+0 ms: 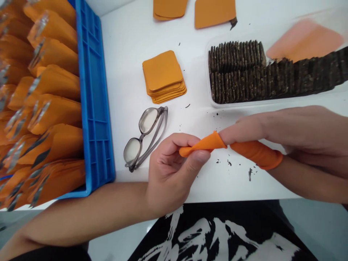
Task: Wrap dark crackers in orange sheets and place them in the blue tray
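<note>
My left hand (174, 170) pinches an orange finger cot (208, 143) between thumb and fingers. The cot's open end meets the tip of the index finger of my right hand (293, 125), which points left with that finger stretched out. A second orange finger cot (255, 153) covers my right thumb, just below the index finger. My right hand grips nothing that shows, and its other fingers are partly hidden. Dark crumbs (250, 174) lie on the white table (206, 185) beneath my hands.
Left stands a blue crate (96, 98) of orange pouches (58, 83). Grey-framed eyeglasses (141, 137) rest near my left hand, below a stack of orange rounded squares (163, 70). More orange squares (215, 13) lie farther back. A clear tray (236, 105) holds rows of dark thin slabs (239, 85).
</note>
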Demonstrator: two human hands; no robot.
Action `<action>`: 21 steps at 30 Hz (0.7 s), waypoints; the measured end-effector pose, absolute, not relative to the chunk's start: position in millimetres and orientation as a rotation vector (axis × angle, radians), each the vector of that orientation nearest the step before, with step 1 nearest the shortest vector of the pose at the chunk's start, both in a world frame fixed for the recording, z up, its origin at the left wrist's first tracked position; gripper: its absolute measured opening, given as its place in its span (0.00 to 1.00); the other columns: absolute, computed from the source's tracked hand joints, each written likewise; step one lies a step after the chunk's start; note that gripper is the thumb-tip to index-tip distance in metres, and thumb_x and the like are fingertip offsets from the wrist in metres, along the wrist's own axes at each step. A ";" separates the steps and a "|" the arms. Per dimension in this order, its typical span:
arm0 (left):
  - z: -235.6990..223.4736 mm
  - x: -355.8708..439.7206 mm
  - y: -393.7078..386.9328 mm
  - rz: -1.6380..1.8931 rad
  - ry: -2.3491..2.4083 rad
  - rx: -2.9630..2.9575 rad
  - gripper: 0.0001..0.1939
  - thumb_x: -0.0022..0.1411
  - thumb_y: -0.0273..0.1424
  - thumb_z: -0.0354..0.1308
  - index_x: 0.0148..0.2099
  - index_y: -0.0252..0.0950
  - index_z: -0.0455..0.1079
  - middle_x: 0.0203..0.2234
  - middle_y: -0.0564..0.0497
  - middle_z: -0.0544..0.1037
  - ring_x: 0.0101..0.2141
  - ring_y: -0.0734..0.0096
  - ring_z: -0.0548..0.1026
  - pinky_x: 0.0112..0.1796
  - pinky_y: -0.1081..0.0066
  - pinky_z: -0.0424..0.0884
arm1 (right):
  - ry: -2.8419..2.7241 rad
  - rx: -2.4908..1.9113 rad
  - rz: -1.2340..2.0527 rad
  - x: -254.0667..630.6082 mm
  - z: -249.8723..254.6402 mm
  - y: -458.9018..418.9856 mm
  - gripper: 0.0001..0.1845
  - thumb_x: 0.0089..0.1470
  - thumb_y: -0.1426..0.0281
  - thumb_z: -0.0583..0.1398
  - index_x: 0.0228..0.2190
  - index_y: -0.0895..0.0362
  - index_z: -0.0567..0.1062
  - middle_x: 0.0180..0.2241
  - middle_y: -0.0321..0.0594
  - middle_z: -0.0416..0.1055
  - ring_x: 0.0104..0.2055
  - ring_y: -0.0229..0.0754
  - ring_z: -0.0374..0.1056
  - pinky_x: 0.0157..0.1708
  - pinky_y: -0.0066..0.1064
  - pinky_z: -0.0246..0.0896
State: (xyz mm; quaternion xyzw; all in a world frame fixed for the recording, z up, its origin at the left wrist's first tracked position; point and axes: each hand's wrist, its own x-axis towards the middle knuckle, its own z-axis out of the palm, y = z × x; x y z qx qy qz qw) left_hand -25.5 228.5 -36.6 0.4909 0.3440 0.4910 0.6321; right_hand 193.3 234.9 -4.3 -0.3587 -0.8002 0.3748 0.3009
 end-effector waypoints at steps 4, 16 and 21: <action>-35.2 -26.2 228.1 1.106 0.802 1.104 0.08 0.70 0.34 0.66 0.38 0.38 0.73 0.22 0.57 0.73 0.22 0.80 0.68 0.25 0.76 0.66 | -2.097 -0.908 0.991 192.8 -5.5 235.1 0.22 0.62 0.81 0.55 0.53 0.50 0.74 0.38 0.30 0.78 0.32 0.29 0.71 0.27 0.21 0.65; -37.9 -25.7 227.4 1.155 0.762 0.938 0.06 0.65 0.26 0.70 0.42 0.39 0.76 0.34 0.54 0.78 0.33 0.82 0.74 0.39 0.81 0.75 | -2.115 -0.953 1.007 185.3 -7.0 237.6 0.20 0.65 0.78 0.58 0.52 0.47 0.79 0.23 0.26 0.66 0.20 0.30 0.53 0.17 0.24 0.50; -38.1 -30.0 227.6 1.110 0.702 1.004 0.10 0.63 0.23 0.70 0.45 0.40 0.77 0.36 0.53 0.77 0.36 0.80 0.75 0.42 0.80 0.76 | -2.102 -0.886 1.088 192.5 -8.1 235.6 0.20 0.64 0.80 0.58 0.50 0.48 0.80 0.23 0.28 0.68 0.22 0.30 0.57 0.21 0.24 0.55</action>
